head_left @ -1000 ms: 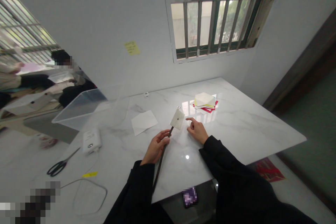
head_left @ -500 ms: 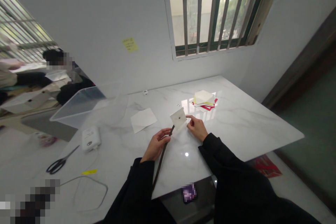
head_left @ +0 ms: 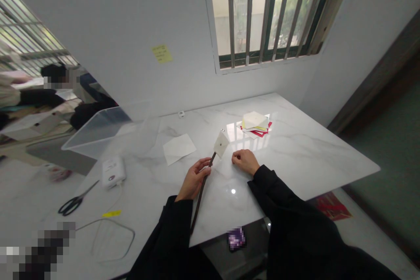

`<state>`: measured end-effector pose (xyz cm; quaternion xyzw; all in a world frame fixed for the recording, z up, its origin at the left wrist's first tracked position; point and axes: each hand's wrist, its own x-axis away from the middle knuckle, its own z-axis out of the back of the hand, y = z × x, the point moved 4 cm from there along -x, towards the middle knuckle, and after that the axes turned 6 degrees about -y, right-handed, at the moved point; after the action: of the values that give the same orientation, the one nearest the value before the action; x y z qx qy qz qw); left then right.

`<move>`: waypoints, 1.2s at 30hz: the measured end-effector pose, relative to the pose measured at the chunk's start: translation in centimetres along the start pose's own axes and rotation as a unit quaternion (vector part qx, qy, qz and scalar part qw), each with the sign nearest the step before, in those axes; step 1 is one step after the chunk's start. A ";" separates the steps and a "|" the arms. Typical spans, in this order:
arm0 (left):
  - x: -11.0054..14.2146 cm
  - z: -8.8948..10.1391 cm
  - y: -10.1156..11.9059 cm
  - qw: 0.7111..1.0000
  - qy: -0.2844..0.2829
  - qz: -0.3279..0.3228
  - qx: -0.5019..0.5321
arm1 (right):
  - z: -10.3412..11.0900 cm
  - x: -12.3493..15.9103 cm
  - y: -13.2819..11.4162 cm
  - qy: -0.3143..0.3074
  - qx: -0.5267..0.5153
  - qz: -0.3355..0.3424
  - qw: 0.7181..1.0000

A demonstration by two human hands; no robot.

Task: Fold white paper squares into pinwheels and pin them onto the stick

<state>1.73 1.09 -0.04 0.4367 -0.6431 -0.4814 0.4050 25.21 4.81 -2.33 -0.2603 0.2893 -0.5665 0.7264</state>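
My left hand (head_left: 194,179) is closed around a thin dark brown stick (head_left: 198,204), gripping it near its upper end. At the tip sits a small piece of cream paper (head_left: 221,143) with a dark spot in its middle, tilted above the table. My right hand (head_left: 245,162) is closed, fingers curled in, just right of the paper and apart from it; nothing shows in it. Beyond the left hand a white sheet of paper (head_left: 179,148) lies flat. Behind the right hand is a pile of cream, yellow and red papers (head_left: 255,121).
To the left are a clear plastic bin (head_left: 95,133), a white device with a cable (head_left: 113,173), black-handled scissors (head_left: 72,204) and a yellow strip (head_left: 112,213). A barred window (head_left: 272,22) is in the wall behind the marbled table (head_left: 311,153). Another person (head_left: 88,109) sits at the far left.
My right hand has drawn back from the paper, and its outstretched index finger has curled in. The paper on the stick has turned and now appears narrower, slightly farther left.
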 end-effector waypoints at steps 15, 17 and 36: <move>-0.1 -0.1 -0.2 0.999 -0.030 0.015 -0.017 | 0.6 0.1 0.5 0.124 -0.133 -0.010 0.983; -0.1 -0.2 -0.2 0.999 -0.045 0.018 -0.017 | 0.7 0.0 0.5 0.122 -0.130 -0.013 0.984; 0.1 -0.2 0.0 0.999 -0.031 0.026 0.005 | 0.9 0.2 0.4 0.134 -0.118 -0.035 0.983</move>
<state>1.89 0.92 0.06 0.4061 -0.6692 -0.4809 0.3950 26.21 4.71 -2.00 -0.2759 0.4389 -0.5836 0.6250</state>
